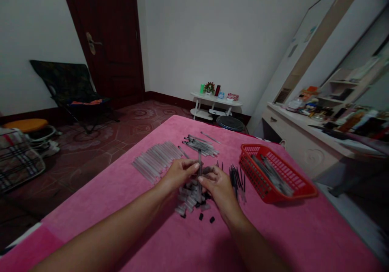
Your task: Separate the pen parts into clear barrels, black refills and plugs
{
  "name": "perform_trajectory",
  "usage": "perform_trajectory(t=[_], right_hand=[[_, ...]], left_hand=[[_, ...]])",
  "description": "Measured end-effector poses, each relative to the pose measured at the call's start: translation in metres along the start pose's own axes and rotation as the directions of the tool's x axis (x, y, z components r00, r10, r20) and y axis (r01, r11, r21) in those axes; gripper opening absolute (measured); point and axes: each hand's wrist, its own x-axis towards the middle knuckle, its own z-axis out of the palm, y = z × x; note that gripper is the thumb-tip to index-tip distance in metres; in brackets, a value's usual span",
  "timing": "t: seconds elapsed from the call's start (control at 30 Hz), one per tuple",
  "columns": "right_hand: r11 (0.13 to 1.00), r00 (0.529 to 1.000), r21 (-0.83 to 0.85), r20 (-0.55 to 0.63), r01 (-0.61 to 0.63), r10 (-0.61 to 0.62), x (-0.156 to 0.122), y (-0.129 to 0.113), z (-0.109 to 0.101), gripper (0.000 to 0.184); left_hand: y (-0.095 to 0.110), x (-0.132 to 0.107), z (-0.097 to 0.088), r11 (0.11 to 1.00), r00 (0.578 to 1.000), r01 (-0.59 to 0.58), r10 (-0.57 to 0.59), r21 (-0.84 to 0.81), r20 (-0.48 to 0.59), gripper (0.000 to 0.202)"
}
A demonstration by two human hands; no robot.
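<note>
Both my hands meet over the middle of a pink-covered table (273, 239). My left hand (179, 173) pinches the upper part of a clear pen barrel (199, 160) that stands upright. My right hand (217, 187) is closed round its lower part. Under the hands lies a heap of clear pen parts (188, 201), with small black caps (206, 217) loose in front. Black refills (237, 177) lie just right of my right hand.
A row of clear barrels (156, 158) lies to the left, a pile of assembled pens (200, 144) behind. A red basket (275, 175) holding pens stands at the right. Beyond: a folding chair (71, 90), dark door (112, 41), white low table (214, 104), dresser (304, 138).
</note>
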Motion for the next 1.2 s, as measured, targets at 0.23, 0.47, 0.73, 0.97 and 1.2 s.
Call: perform_trajectory(t=[0.23,0.47,0.73,0.97,1.2], right_hand=[[0.986,1.000,-0.164,-0.005,0.016,-0.018,0.003,-0.010,-0.012,0.028],[0.974,0.995,-0.207,-0.007,0.094,-0.097,0.003,-0.025,-0.021,0.038],[0.858,0.964,-0.451,0.015,0.244,-0.266,0.003,-0.022,-0.025,0.027],[0.869,0.982,-0.456,0.081,0.190,-0.172,0.004,-0.021,-0.028,0.014],[0.858,0.974,-0.465,0.056,0.220,-0.219,0.003,-0.019,-0.026,0.008]], left_hand=[[-0.006,-0.001,0.000,0.937,0.955,-0.240,0.275,0.254,-0.113,0.021],[0.010,-0.015,-0.002,0.572,0.884,-0.352,0.464,0.741,0.062,0.022],[0.016,-0.018,-0.014,0.204,0.850,-0.406,0.442,0.891,0.286,0.031],[0.011,-0.014,-0.021,0.215,0.887,-0.386,0.354,0.897,0.297,0.032],[0.010,-0.014,-0.022,0.194,0.893,-0.381,0.331,0.904,0.305,0.026]])
